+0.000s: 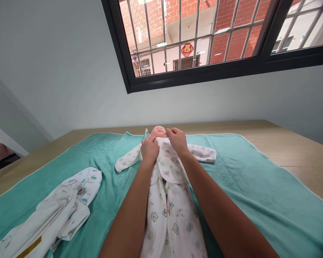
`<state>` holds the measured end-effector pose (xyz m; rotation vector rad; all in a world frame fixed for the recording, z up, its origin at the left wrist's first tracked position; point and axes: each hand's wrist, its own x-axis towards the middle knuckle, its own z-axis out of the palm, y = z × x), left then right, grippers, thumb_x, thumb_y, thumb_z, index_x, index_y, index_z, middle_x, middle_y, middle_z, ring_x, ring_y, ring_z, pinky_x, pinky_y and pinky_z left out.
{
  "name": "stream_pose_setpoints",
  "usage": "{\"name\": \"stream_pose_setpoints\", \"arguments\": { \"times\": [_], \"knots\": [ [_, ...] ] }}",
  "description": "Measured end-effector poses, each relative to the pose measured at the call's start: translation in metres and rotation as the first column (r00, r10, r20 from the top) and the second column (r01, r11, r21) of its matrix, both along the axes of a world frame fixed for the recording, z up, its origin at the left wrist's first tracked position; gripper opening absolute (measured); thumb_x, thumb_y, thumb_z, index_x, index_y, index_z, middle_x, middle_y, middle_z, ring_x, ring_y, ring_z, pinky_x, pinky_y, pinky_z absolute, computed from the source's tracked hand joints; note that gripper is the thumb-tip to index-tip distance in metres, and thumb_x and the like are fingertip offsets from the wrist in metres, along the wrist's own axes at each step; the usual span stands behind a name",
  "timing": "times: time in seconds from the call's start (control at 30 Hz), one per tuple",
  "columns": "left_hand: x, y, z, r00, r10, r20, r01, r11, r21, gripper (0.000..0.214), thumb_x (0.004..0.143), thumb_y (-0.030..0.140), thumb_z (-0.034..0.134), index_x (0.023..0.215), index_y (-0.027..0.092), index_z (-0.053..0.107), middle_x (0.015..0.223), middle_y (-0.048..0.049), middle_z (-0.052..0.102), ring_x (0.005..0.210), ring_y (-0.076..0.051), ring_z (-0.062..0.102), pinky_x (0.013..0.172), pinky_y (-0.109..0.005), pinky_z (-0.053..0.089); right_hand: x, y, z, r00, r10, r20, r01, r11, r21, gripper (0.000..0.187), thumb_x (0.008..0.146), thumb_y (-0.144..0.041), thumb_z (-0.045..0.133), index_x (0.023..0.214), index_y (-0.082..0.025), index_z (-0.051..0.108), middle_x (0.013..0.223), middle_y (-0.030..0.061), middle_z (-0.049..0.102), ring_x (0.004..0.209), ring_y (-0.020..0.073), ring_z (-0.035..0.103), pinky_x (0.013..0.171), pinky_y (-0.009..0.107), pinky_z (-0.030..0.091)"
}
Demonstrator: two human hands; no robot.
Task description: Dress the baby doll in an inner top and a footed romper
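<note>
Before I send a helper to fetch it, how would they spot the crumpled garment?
Find the teal blanket on the wooden table. The crumpled garment lies on its left side; unlike the outfit on the doll, it bears a brown strip.

I can't tell whether the right hand (pixel 177 139) grips anything; the printed outfit (pixel 175 211) and the crumpled white garment (pixel 57 206) both run out of view below.

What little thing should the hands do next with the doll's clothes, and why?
Maybe the right hand could gently smooth the collar below the doll's chin, while the left hand steadies the other side. Both hands are right at the neckline of the printed top, and its sleeves lie spread out to either side, so the collar seems easiest to reach.
</note>
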<state>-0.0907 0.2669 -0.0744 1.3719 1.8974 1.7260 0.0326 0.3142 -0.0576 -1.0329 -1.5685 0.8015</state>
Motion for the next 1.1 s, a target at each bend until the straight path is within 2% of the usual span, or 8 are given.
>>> {"name": "stream_pose_setpoints", "arguments": {
  "times": [0.13, 0.37, 0.53, 0.7, 0.83, 0.93, 1.0, 1.1],
  "knots": [
    [-0.003, 0.001, -0.002, 0.999, -0.003, -0.036, 0.002, 0.999, -0.034, 0.016, 0.072, 0.013, 0.059, 0.067, 0.025, 0.068, 0.087, -0.0081, 0.068, 0.107, -0.031, 0.051, 0.094, -0.044, 0.036, -0.005, -0.007, 0.010, 0.996, 0.042, 0.076, -0.049, 0.995, 0.090, 0.028, 0.087, -0.036, 0.045, 0.084, -0.020, 0.067, 0.086, 0.0024, 0.069, 0.080, 0.0175, 0.058, 0.071, 0.027, 0.042],
    [-0.002, -0.012, -0.016, 0.994, 0.007, -0.109, -0.009, 1.000, -0.014, 0.014, 0.082, 0.021, 0.053, 0.085, 0.023, 0.067, 0.112, -0.0131, 0.067, 0.127, -0.032, 0.043, 0.106, -0.050, 0.026, -0.027, -0.020, -0.021, 0.848, 0.139, 0.511, -0.274, 0.941, 0.198, 0.030, 0.093, -0.024, 0.037, 0.101, -0.020, 0.066, 0.110, 0.0074, 0.067, 0.103, 0.0199, 0.058, 0.089, 0.031, 0.041],
    [-0.005, -0.048, -0.035, 0.946, -0.179, -0.269, 0.171, 0.984, -0.055, 0.038, 0.089, 0.028, 0.047, 0.125, 0.020, 0.058, 0.149, -0.0140, 0.042, 0.146, -0.028, 0.020, 0.117, -0.052, 0.013, -0.017, -0.030, -0.026, 0.798, 0.121, 0.590, -0.290, 0.936, 0.201, 0.039, 0.094, -0.028, 0.040, 0.126, -0.013, 0.056, 0.138, 0.0146, 0.052, 0.129, 0.0243, 0.044, 0.107, 0.040, 0.030],
    [-0.005, -0.108, -0.052, 0.862, -0.390, -0.324, 0.321, 0.914, -0.247, 0.056, 0.095, 0.035, 0.038, 0.149, 0.021, 0.031, 0.161, -0.0087, 0.014, 0.149, -0.025, 0.002, 0.120, -0.052, 0.011, 0.012, -0.079, -0.042, 0.696, 0.065, 0.715, -0.330, 0.914, 0.238, 0.062, 0.097, -0.041, 0.036, 0.149, -0.009, 0.030, 0.157, 0.0146, 0.022, 0.146, 0.0271, 0.018, 0.116, 0.047, 0.019],
    [-0.005, -0.160, -0.058, 0.812, -0.508, -0.288, 0.411, 0.848, -0.336, 0.060, 0.093, 0.041, 0.045, 0.150, 0.036, 0.027, 0.162, 0.0022, 0.008, 0.149, -0.025, -0.003, 0.119, -0.054, 0.015, 0.050, -0.127, -0.057, 0.657, 0.108, 0.746, -0.432, 0.865, 0.255, 0.066, 0.095, -0.041, 0.041, 0.154, -0.018, 0.022, 0.159, 0.0080, 0.017, 0.147, 0.0253, 0.012, 0.119, 0.048, 0.017],
    [-0.008, -0.184, -0.056, 0.798, -0.547, -0.251, 0.448, 0.819, -0.359, 0.044, 0.092, 0.041, 0.048, 0.137, 0.039, 0.049, 0.161, 0.0053, 0.015, 0.149, -0.027, 0.004, 0.119, -0.054, 0.020, 0.079, -0.147, -0.061, 0.649, 0.235, 0.723, -0.524, 0.828, 0.201, 0.058, 0.098, -0.035, 0.038, 0.153, -0.028, 0.023, 0.157, 0.0018, 0.023, 0.147, 0.0233, 0.014, 0.119, 0.050, 0.019],
    [-0.012, -0.190, -0.053, 0.812, -0.530, -0.244, 0.443, 0.832, -0.333, 0.032, 0.093, 0.039, 0.047, 0.121, 0.037, 0.061, 0.158, 0.0043, 0.025, 0.148, -0.026, 0.013, 0.119, -0.051, 0.021, 0.093, -0.153, -0.062, 0.675, 0.306, 0.671, -0.551, 0.814, 0.184, 0.054, 0.098, -0.032, 0.039, 0.151, -0.032, 0.027, 0.155, -0.0001, 0.029, 0.146, 0.0222, 0.018, 0.119, 0.048, 0.023],
    [-0.020, -0.187, -0.050, 0.849, -0.467, -0.247, 0.410, 0.877, -0.251, 0.030, 0.094, 0.031, 0.042, 0.119, 0.033, 0.058, 0.151, -0.0008, 0.038, 0.142, -0.022, 0.031, 0.117, -0.045, 0.028, 0.106, -0.151, -0.062, 0.739, 0.350, 0.575, -0.548, 0.810, 0.210, 0.051, 0.096, -0.029, 0.045, 0.147, -0.032, 0.037, 0.151, 0.0017, 0.039, 0.143, 0.0220, 0.029, 0.116, 0.044, 0.033]
  ]
}}
